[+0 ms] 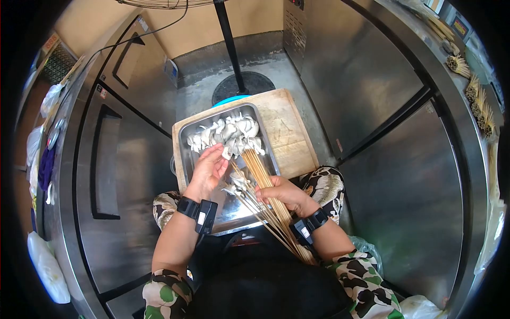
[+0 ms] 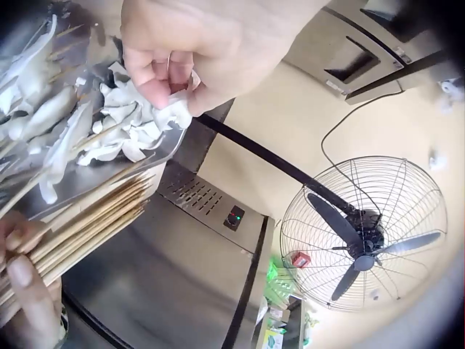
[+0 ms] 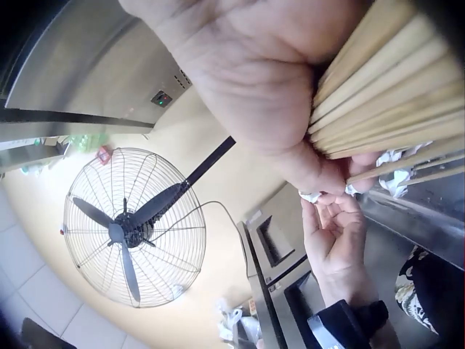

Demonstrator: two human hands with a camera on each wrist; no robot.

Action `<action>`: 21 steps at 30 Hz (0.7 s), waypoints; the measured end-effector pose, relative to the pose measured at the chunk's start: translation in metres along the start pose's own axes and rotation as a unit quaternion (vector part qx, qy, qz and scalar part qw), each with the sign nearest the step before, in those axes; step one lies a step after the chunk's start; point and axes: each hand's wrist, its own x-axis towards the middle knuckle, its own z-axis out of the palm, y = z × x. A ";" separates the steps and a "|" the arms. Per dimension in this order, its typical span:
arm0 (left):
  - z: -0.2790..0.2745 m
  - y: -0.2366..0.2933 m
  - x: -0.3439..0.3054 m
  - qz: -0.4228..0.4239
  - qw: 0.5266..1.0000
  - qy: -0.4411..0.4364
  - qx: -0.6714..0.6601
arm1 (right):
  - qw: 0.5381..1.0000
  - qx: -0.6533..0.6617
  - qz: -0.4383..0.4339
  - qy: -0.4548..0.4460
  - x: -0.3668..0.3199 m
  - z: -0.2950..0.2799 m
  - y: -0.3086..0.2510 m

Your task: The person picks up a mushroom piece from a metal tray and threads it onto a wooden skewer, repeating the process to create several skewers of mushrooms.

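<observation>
My left hand (image 1: pixel 209 169) pinches a small white-grey piece (image 1: pixel 227 153) between thumb and fingertips, above the metal tray (image 1: pixel 183 154). In the left wrist view that piece (image 2: pixel 174 110) hangs from the fingertips. My right hand (image 1: pixel 287 194) grips a thick bundle of wooden skewers (image 1: pixel 258 169), their upper ends near the heaped pieces (image 1: pixel 234 127). Several thinner skewers (image 1: pixel 264 213) fan out beside the bundle, with white pieces (image 1: pixel 239 179) at their upper ends. The bundle (image 3: pixel 399 80) fills the right wrist view's upper right, partly hidden by the right hand (image 3: pixel 254 94).
The tray rests on a wooden board (image 1: pixel 289 133) between steel cabinets (image 1: pixel 127 175) on both sides. Behind it stands a fan's round black base (image 1: pixel 259 81). More skewer bundles (image 1: pixel 481 103) lie on the right counter, and plastic bags (image 1: pixel 48 266) are at the left.
</observation>
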 end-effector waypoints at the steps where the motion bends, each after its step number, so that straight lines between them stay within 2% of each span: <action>1: 0.003 -0.002 -0.001 -0.006 1.000 0.003 -0.005 | 1.000 -0.002 0.001 -0.001 0.000 0.000 0.000; 13: 0.019 -0.011 -0.011 0.014 0.999 0.039 0.005 | 1.000 -0.019 -0.004 0.008 0.000 0.001 -0.001; 21: 0.024 -0.016 -0.018 0.065 0.996 0.054 0.023 | 0.999 -0.016 -0.003 0.031 0.002 -0.002 0.002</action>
